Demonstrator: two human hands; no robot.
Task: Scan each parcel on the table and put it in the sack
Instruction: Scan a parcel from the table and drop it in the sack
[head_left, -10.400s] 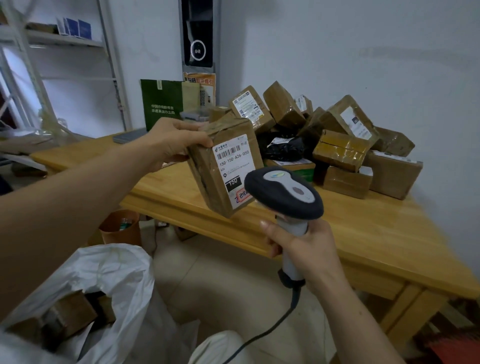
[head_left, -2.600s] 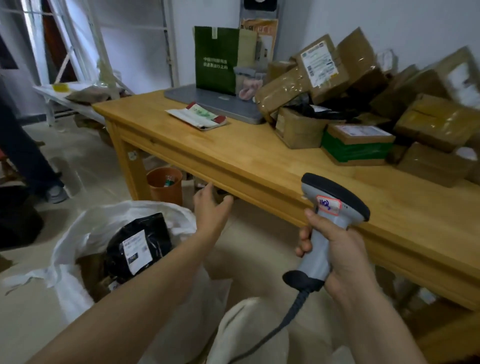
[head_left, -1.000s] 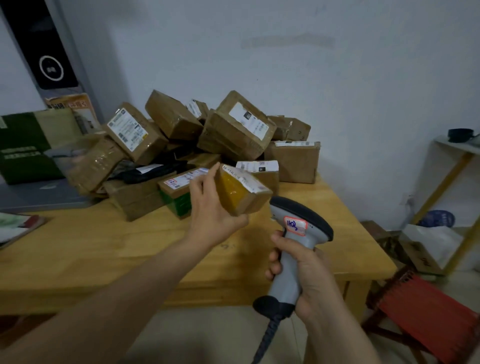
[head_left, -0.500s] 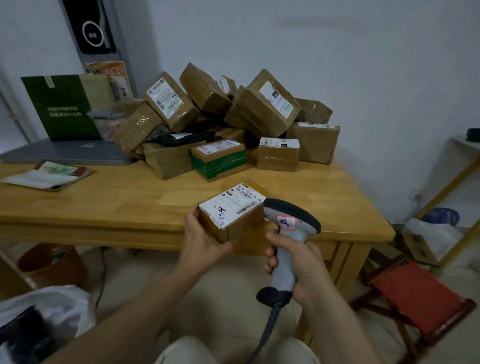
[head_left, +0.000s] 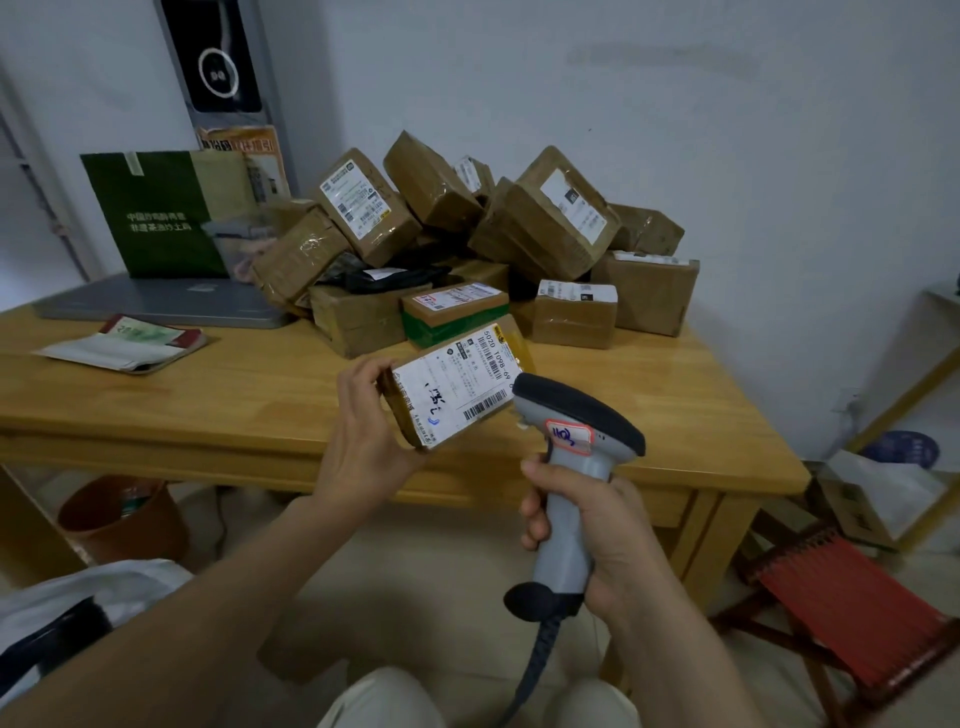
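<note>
Behind the held parcel (head_left: 452, 384) and scanner (head_left: 571, 447), stacked parcels (head_left: 545, 218) crowd the table (head_left: 208, 400).

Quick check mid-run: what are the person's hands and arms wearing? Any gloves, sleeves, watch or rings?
Nothing. The left hand and right hand are bare, with no gloves, and no rings or watch show. The left forearm and right forearm are uncovered to the frame's edge; no sleeve is in view. The only clothing visible is pale trousers at the bottom.
</note>
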